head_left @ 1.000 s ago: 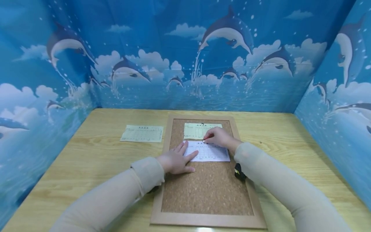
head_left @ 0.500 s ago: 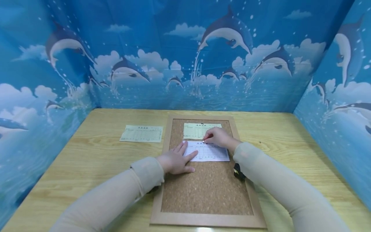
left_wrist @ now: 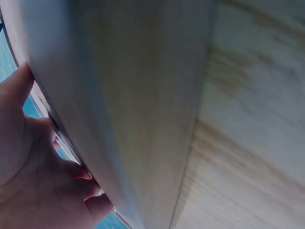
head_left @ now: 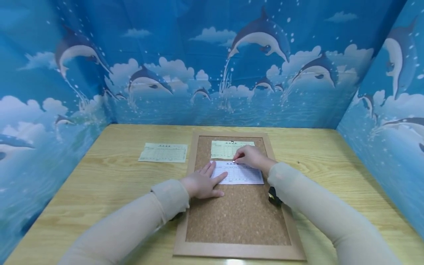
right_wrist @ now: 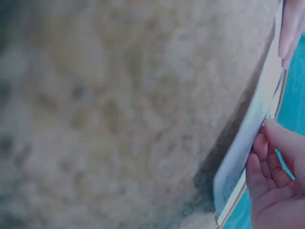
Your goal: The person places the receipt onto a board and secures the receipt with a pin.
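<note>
Where fingers (head_left: pixel 220 178) rest, the paper (head_left: pixel 243 176) (grid-printed) is white.

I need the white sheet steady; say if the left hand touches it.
Touching: the head view shows the left hand, fingers laid across the white sheet.

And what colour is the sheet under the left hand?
White sheet, with printed lines; clearest in head view.

white gridded slip (head_left: pixel 241 176), speckled brown cork (head_left: pixel 236 219)
</note>
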Demonstrator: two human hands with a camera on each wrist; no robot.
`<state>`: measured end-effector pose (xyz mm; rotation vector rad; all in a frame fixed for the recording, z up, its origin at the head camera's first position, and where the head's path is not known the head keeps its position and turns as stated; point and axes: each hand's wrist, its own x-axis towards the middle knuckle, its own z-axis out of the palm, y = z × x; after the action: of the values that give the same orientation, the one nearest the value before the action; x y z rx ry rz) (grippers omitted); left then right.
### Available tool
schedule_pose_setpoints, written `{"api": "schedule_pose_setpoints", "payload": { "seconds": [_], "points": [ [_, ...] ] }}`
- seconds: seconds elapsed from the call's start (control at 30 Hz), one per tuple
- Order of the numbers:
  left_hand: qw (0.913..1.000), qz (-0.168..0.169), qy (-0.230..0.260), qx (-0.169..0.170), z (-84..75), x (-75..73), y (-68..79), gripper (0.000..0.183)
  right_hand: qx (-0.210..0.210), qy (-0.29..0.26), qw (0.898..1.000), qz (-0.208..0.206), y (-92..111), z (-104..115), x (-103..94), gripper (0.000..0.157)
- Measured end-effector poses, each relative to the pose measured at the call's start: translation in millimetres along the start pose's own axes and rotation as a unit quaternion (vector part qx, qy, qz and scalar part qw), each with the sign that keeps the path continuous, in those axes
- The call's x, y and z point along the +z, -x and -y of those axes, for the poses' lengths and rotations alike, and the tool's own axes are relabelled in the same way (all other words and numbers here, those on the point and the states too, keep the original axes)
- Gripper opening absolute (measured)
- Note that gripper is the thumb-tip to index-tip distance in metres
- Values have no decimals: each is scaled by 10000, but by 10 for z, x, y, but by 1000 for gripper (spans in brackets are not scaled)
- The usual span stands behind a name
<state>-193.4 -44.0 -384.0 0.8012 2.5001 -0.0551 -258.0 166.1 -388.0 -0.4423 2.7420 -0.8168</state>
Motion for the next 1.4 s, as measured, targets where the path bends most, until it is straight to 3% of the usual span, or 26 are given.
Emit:
{"api": "schedule_pose_setpoints", "payload": {
  "seconds": [0.17,0.3,0.4,0.5,0.63,0.83,1.4],
  "points": [
    [10000,-34,9,0,-5,8,-10,71,-484,643,9965,-227,161,16,-12,21],
    [10000,-42,-32,-9,11,21,-4,72,-589,1658,9834,433,322,66,27,46],
    [10000,-67,-47,-5,17,18,2,71,-415,2087,9716,1031,390,102,52,61],
    [9999,-96,-45,28,11,11,6,71,-284,2304,9651,1211,407,125,60,65],
    [10000,-59,-30,43,2,8,11,71,-224,2413,9609,1340,412,134,68,73],
    [10000,-66,-1,25,1,1,14,70,-212,2344,9631,1307,424,122,78,82],
    [9999,-18,-145,17,-21,-2,-11,71,-142,2222,9662,1297,443,99,81,87]
  ]
}}
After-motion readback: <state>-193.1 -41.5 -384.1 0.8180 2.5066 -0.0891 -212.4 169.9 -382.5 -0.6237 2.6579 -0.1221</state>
